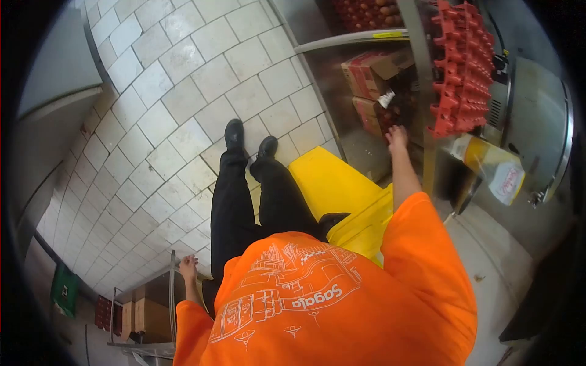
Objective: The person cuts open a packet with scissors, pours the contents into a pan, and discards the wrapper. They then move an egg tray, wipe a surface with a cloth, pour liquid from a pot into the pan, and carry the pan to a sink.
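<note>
My right hand [397,138] is stretched forward at the front of a steel shelf unit, its fingers loosely apart and nothing visible in them. Just beyond it, cardboard boxes [365,74] with red markings sit in the lower compartment, beside a crumpled white piece [386,99]. To its right rises a stack of red egg trays [462,70]. My left hand [188,266] hangs low at the other side, close to a metal rail [173,293]. Its fingers are loosely bent, and no object shows in them. Below my right forearm stands a yellow plastic bin [332,183].
Eggs [369,13] fill the upper shelf compartment. A yellow and white package [491,165] is at the right. Cardboard boxes [152,318] sit under a metal table at lower left, near a green crate [65,290]. Pale tiles [177,110] cover the floor.
</note>
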`<state>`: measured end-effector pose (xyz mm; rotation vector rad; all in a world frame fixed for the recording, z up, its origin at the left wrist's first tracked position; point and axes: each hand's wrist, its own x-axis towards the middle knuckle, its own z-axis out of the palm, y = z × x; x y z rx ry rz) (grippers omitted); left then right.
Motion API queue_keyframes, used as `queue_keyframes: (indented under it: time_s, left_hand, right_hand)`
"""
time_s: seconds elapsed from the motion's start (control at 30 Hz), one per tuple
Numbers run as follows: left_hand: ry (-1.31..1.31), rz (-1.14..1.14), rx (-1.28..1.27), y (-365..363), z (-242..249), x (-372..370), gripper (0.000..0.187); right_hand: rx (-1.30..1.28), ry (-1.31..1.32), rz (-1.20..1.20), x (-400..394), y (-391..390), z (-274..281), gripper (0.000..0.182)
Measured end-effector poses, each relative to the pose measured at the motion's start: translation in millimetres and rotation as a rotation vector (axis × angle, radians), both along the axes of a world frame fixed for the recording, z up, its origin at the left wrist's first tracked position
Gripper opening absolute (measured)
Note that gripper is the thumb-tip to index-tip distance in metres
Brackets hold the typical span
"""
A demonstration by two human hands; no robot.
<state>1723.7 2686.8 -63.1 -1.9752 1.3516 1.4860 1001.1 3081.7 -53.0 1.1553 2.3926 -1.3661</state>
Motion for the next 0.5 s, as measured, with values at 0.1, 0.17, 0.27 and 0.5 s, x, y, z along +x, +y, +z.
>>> queue_keyframes:
  time_s: [0.1, 0.17, 0.27, 0.5]
  left_hand:
    - [-0.028, -0.357, -0.132, -39.6, 14.5, -76.0, 0.023]
    - [-0.015, -0.539, -0.317, -62.7, 16.8, -133.6, 0.027]
    - [0.274, -0.447, -0.526, -84.0, 26.8, -236.9, 0.026]
    - [0.745, -1.14, -0.523, -72.1, 22.1, -425.1, 0.036]
  right_hand:
    - [0.101, -0.31, 0.427, 41.0, -32.5, -3.5, 0.038]
    - [0.447, 0.019, 0.894, 99.3, -69.6, 0.8, 0.025]
    - [0.236, 0.073, 1.159, 167.9, -100.8, 18.8, 0.02]
    - [0.088, 0.678, 0.858, 207.8, -115.6, 138.3, 0.017]
